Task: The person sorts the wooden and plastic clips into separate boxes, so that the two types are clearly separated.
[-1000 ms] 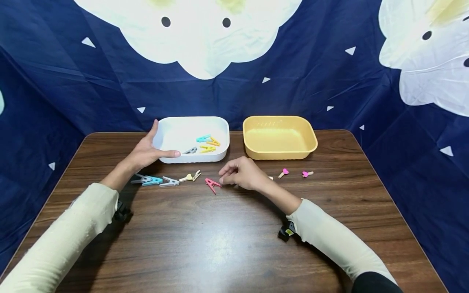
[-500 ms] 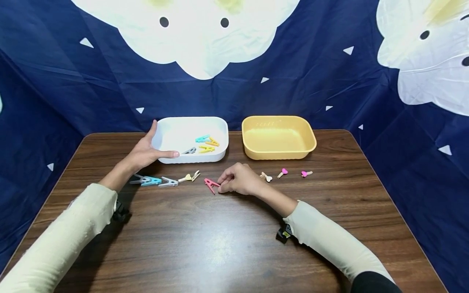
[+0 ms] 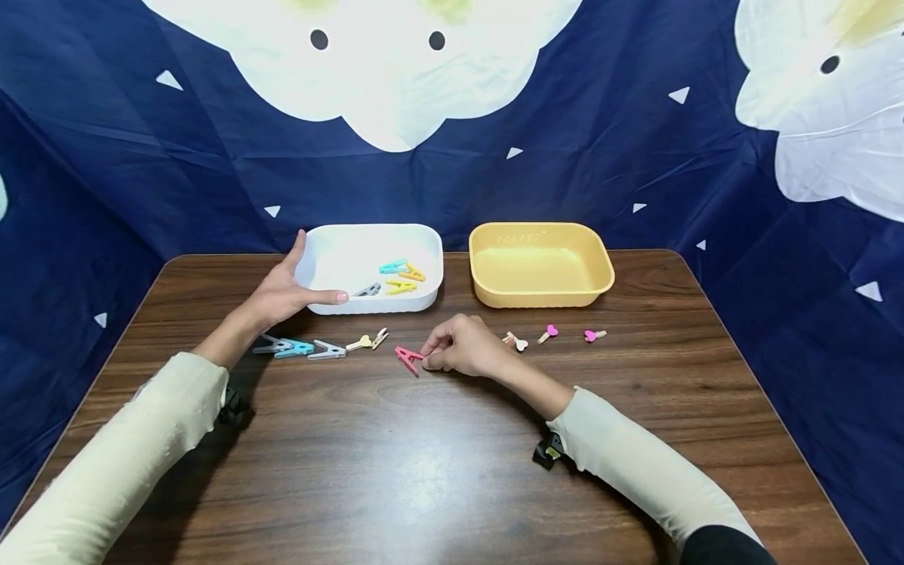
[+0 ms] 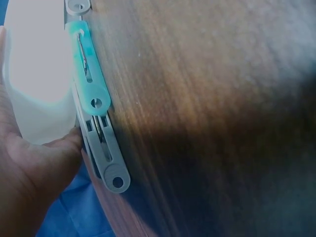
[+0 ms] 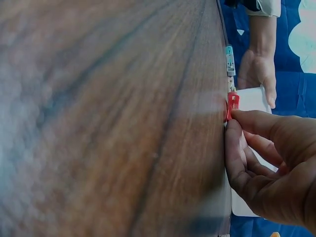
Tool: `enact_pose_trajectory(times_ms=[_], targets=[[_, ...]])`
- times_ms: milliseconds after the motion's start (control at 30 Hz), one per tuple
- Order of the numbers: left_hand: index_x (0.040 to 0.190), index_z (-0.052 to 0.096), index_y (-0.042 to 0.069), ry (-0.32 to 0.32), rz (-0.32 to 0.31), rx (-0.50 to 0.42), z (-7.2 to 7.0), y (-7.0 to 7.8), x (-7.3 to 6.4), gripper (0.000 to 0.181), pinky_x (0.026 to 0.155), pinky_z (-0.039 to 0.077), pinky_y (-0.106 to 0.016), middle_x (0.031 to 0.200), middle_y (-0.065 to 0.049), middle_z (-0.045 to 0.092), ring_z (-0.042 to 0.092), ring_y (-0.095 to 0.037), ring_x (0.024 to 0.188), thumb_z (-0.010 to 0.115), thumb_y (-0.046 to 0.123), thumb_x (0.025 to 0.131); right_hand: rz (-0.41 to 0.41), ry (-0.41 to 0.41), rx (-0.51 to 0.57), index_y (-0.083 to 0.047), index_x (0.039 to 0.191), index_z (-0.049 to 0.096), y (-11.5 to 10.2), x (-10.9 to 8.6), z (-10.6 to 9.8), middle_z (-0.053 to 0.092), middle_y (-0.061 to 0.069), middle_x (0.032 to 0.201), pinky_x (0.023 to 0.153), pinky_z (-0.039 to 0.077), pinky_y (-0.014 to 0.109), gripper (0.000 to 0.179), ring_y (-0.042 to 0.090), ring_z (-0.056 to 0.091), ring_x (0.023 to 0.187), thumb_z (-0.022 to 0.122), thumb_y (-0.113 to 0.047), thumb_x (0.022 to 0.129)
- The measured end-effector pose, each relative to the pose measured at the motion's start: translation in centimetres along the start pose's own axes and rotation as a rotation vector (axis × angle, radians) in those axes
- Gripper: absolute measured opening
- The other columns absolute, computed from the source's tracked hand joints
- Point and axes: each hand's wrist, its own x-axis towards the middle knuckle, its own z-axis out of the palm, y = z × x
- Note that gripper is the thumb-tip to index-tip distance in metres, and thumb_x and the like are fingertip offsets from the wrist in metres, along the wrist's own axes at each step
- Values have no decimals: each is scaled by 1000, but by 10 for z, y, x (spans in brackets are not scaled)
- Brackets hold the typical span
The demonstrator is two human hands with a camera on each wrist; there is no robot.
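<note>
My left hand [image 3: 275, 294] rests against the left end of a white plastic basin [image 3: 332, 308], thumb stretched along its front wall and a straight finger at its left side. Several clothespins in light blue, orange, yellow and grey lie in that basin. With thumb and fingertips, my right hand [image 3: 469, 345] pinches one leg of a red clothespin [image 3: 407, 357] at the table's middle. The right wrist view shows the same red clothespin [image 5: 233, 102] at the fingertips. Near my left hand lie a light blue clothespin [image 4: 89, 69] and a grey clothespin [image 4: 109, 158].
A yellow basin [image 3: 540, 300] stands right of the white one. In a row before the basins lie another grey clothespin [image 3: 327, 351], small wooden clips with yellow hearts [image 3: 359, 343], a white-heart clip [image 3: 520, 344] and pink-heart clips [image 3: 551, 331]. Blue cloth [image 3: 452, 180] hangs behind the table.
My right hand has lowered slightly toward me and its fingertips have closed on the red clothespin's leg, uncovering the white-heart clip. My left hand stays at the white basin.
</note>
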Motion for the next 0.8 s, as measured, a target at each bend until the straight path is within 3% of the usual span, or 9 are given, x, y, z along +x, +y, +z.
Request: enact_pose_trajectory(times_ms=[300,600,800], targets=[[173,-29,38,-10,-10,4,1,-1,3,155,143,8,-68,189,-5,-19,-9,-39,178,99,53,87,5,8,9,-14,98,89,-1,-1,-2,75,-8,74,65,52,20,3,2,64,65,86,-13,96],[174,-28,38,-5,-5,-2,0,-2,2,155,143,8,-68,189,-4,-18,-9,-39,178,99,53,86,-34,118,17,-16,99,88,-5,3,-7,77,-4,83,61,56,23,5,5,63,65,84,-13,100],[174,-27,36,0,0,-7,1,-1,2,156,144,8,-67,189,-7,-16,-6,-40,178,100,51,85,-80,164,59,-13,103,86,-9,6,-15,79,0,89,56,61,28,6,20,72,60,81,-13,104]])
